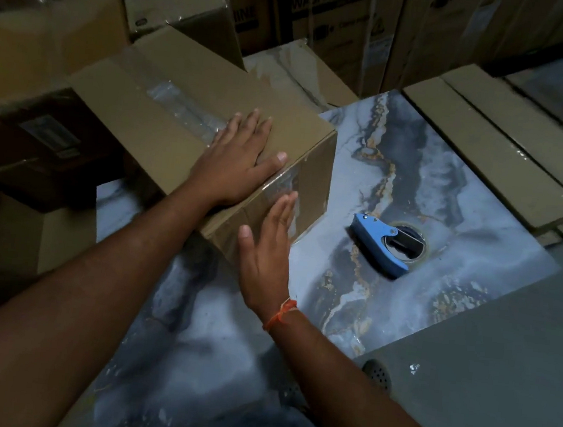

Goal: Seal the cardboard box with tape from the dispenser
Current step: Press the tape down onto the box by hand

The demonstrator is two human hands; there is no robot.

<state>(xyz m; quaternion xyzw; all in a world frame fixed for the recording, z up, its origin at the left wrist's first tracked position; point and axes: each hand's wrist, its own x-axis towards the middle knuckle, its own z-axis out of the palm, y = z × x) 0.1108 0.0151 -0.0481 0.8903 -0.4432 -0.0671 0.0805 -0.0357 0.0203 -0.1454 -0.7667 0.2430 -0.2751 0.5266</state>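
Nearest the camera, 2 bare forearms reach forward over a marbled blue-grey slab (380, 174) that lies on a plain grey floor (498, 372). An orange thread (282, 311) is tied around the right wrist. The right hand (266, 249) is held flat with its fingers straight and together, gripping nothing, its palm against the near side of the cardboard box (164, 133), where a strip of clear tape (183, 109) comes down over the edge. The left hand (237, 161) lies spread and palm-down on top of the box, near its right corner, with the fingertips on the end of the tape; it too holds nothing. The box rests on the slab, turned at an angle, with its flaps closed and the clear tape running along the top seam. To the right of the box, well apart from both hands, the blue tape dispenser (378, 245) lies on its side on the slab, with its roll showing. Beyond it, flat cartons (492, 147) lie at the right, and more stacked boxes (342, 30) fill the dim background, 1 printed with the word washing.
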